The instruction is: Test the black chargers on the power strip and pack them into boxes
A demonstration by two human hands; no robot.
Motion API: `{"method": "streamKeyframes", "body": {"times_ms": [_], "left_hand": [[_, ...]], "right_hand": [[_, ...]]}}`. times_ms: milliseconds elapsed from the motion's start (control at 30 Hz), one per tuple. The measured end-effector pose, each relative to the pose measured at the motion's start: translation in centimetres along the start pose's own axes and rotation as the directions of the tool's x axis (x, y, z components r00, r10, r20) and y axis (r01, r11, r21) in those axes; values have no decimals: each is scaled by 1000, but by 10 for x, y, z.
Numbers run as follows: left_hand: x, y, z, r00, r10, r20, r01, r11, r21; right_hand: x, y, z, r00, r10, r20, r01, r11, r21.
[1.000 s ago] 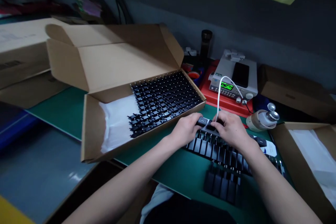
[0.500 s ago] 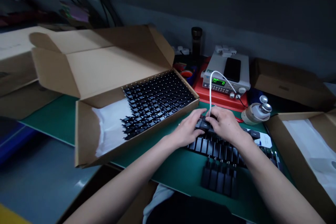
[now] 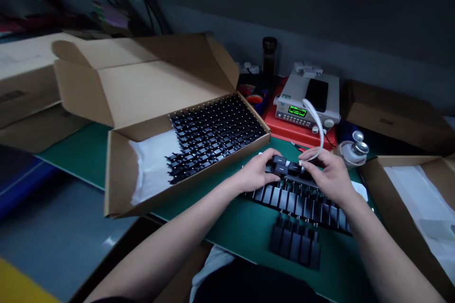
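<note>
My left hand has its thumb and fingers closed around a small black power adapter at the far side of the green mat. Another black adapter sits just right of it, between my hands. In my right hand, thumb and fingers pinch the end of a white cable, apart from the adapter in my left hand. The cable arches up toward the bench instrument with its green display. A row of black adapters with metal pins lies below my hands, and a smaller group lies nearer me.
An open cardboard box with rows of black adapters stands on the left. Another open box with white lining is at the right. The instrument rests on a red base, and a jar with metal tops stands beside it.
My right hand has moved right, away from my left, taking the white cable's end with it. The adapters between my hands are now more exposed. The reading on the green display differs.
</note>
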State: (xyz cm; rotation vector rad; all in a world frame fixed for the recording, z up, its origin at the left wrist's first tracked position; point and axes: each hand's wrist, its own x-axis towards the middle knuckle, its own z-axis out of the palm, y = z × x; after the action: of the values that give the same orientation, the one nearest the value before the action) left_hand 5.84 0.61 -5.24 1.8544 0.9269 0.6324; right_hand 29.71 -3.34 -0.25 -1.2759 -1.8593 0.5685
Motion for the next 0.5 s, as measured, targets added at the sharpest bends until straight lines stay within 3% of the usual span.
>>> {"method": "streamKeyframes", "body": {"times_ms": [167, 267, 333, 400, 467, 500], "left_hand": [[-34, 14, -6, 986, 103, -131, -128, 972, -199], [-69, 22, -32, 983, 110, -145, -141, 964, -226], [-92, 20, -65, 977, 76, -200, -109, 981, -161], [-113, 10, -109, 943, -11, -332, -9, 998, -60], [-125, -7, -158, 862, -158, -482, 210, 976, 55], [-128, -16, -181, 802, -249, -543, 369, 922, 121]], "right_hand": [[3, 1, 11, 957, -228, 182, 267, 936, -231], [7, 10, 10, 929, -314, 196, 360, 889, -281], [8, 16, 9, 930, -325, 169, 363, 880, -306], [7, 19, 9, 939, -315, 141, 345, 878, -333], [5, 17, 10, 941, -312, 130, 338, 869, -361], [5, 15, 11, 941, -313, 125, 337, 864, -374]]}}
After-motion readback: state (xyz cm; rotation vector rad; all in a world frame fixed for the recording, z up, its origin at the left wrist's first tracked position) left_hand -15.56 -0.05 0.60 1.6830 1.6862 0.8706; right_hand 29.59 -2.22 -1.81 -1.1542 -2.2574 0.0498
